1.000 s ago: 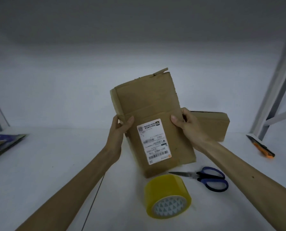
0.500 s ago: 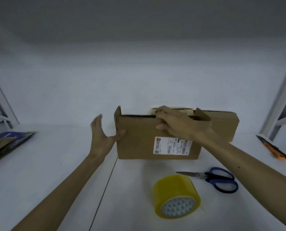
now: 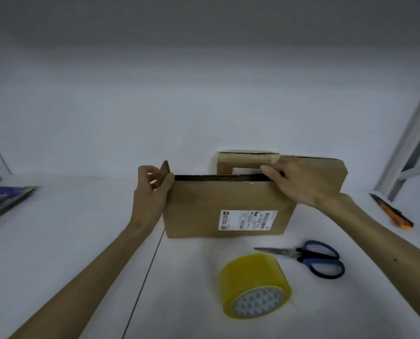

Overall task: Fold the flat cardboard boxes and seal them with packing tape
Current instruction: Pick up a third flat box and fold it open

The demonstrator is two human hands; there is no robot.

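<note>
A brown cardboard box (image 3: 199, 206) with a white shipping label stands on its long edge on the white table (image 3: 57, 253), its top open. My left hand (image 3: 152, 194) pinches the small upright end flap at the box's left top corner. My right hand (image 3: 301, 184) grips the box's right top corner, fingers curled over the rim. A roll of yellow packing tape (image 3: 253, 285) lies on its side in front of the box.
Blue-handled scissors (image 3: 311, 258) lie right of the tape. A taped cardboard box (image 3: 248, 162) stands behind the held one. An orange utility knife (image 3: 392, 211) lies at far right beside a metal rack post (image 3: 409, 143). Flat cardboard (image 3: 3, 204) is stacked at far left.
The box went from held up on end to standing on its long edge on the table. My hands have moved out to its two top corners, and its top has opened.
</note>
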